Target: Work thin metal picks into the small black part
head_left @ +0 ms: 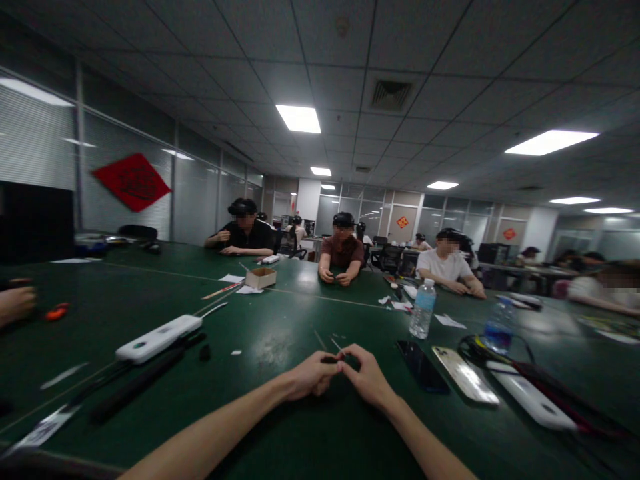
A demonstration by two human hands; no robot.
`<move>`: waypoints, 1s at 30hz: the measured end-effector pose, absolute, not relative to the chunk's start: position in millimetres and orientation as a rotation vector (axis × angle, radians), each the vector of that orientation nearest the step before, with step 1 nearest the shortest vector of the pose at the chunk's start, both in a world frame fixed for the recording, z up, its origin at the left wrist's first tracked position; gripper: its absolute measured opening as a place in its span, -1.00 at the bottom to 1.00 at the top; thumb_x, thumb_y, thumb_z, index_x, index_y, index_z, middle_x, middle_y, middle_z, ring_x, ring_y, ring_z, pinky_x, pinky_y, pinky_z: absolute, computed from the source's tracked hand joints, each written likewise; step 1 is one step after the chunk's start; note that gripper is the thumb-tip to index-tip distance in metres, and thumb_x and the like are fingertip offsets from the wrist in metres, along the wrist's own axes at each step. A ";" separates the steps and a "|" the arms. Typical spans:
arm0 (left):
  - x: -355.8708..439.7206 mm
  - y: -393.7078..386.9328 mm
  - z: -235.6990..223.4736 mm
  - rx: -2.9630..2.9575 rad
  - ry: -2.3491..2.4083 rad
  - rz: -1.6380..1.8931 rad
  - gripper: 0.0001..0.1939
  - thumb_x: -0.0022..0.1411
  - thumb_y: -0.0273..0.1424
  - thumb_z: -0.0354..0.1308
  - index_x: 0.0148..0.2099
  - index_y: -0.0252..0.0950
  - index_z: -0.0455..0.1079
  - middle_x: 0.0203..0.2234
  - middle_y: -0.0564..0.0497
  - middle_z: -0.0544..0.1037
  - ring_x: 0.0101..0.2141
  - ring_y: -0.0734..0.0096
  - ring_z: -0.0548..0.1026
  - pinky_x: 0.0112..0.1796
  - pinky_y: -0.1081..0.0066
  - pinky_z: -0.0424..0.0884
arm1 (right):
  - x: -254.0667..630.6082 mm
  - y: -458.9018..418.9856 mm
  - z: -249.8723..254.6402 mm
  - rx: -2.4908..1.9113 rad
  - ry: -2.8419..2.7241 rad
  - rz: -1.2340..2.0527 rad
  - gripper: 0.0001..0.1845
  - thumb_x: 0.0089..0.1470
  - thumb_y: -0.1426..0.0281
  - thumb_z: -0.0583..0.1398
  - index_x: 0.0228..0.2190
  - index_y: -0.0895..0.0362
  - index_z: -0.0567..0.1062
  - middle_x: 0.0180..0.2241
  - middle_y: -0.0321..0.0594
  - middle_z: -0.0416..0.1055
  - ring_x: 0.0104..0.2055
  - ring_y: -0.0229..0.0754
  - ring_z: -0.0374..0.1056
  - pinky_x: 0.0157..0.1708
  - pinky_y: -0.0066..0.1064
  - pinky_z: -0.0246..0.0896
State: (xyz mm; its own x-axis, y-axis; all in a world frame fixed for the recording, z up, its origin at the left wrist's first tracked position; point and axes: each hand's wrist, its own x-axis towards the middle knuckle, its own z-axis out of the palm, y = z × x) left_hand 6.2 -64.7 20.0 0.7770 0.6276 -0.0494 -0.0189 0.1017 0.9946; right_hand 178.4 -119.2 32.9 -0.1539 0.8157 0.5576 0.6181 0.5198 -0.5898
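My left hand [311, 375] and my right hand [369, 379] meet just above the green table [280, 433]. Fingers of the left hand are curled closed around a small dark object [329, 360], partly hidden by them. My right hand is closed in a pinch at the same spot, where a thin pale sliver [337, 345] sticks up between the hands. Its kind is too small and blurred to make out. Right of my hands lie a dark phone [423, 366] and a phone in a pale, shiny case [464, 375].
Two water bottles, a clear bottle [423, 312] and a blue-tinted bottle [499, 327], stand at right. White elongated devices [160, 339] with cables lie on both sides. A small cardboard box [261, 277] sits farther back. Several people sit around; another person's hand [17, 301] shows at left.
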 end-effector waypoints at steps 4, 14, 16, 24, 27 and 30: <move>8.6 -63.9 18.3 1.433 0.578 0.524 -0.58 -0.01 -0.11 0.20 -0.23 -0.31 0.24 -0.72 0.27 0.08 -0.73 0.69 0.00 -0.64 0.56 -0.08 | 178.6 -119.0 32.8 -1.183 -1.866 0.261 -0.86 0.02 0.38 0.14 -0.33 0.12 0.46 -0.32 -0.27 0.41 -0.25 -0.21 0.31 -0.24 -0.42 0.15; 7.2 -62.5 19.8 1.386 0.503 0.482 -0.54 0.05 0.05 0.04 -0.36 -0.28 0.17 -0.73 0.27 0.04 -0.74 0.69 -0.04 -0.66 0.55 -0.10 | 177.2 -120.8 35.8 -1.158 -1.903 0.262 -0.84 0.05 0.33 0.13 -0.32 0.13 0.45 -0.32 -0.26 0.40 -0.26 -0.21 0.30 -0.27 -0.43 0.16; 7.8 -62.6 19.5 1.378 0.515 0.490 -0.53 0.04 0.06 0.05 -0.36 -0.27 0.15 -0.73 0.27 0.04 -0.74 0.69 -0.04 -0.65 0.56 -0.10 | 177.5 -120.9 35.9 -1.170 -1.905 0.256 -0.84 0.04 0.34 0.14 -0.32 0.12 0.45 -0.32 -0.25 0.40 -0.27 -0.21 0.30 -0.27 -0.42 0.16; 7.1 -67.0 23.8 1.359 0.525 0.500 -0.52 0.03 0.08 0.04 -0.31 -0.26 0.15 -0.72 0.27 0.05 -0.74 0.70 -0.05 -0.64 0.57 -0.12 | 176.4 -124.5 39.1 -1.172 -1.894 0.231 -0.85 0.01 0.41 0.13 -0.32 0.13 0.46 -0.32 -0.24 0.41 -0.26 -0.20 0.30 -0.24 -0.40 0.17; 6.5 -67.2 24.5 1.367 0.505 0.492 -0.53 0.05 0.07 0.02 -0.33 -0.26 0.14 -0.72 0.26 0.06 -0.74 0.70 -0.05 -0.65 0.56 -0.13 | 175.8 -124.2 38.3 -1.177 -1.888 0.224 -0.85 0.00 0.40 0.14 -0.32 0.13 0.46 -0.32 -0.25 0.41 -0.27 -0.21 0.30 -0.25 -0.41 0.17; 7.7 -67.3 24.4 1.379 0.517 0.485 -0.52 0.03 0.09 0.02 -0.36 -0.26 0.14 -0.74 0.27 0.03 -0.74 0.70 -0.05 -0.65 0.56 -0.14 | 175.0 -123.0 36.4 -1.176 -1.883 0.218 -0.85 -0.01 0.40 0.15 -0.33 0.13 0.46 -0.34 -0.25 0.41 -0.27 -0.21 0.31 -0.25 -0.41 0.17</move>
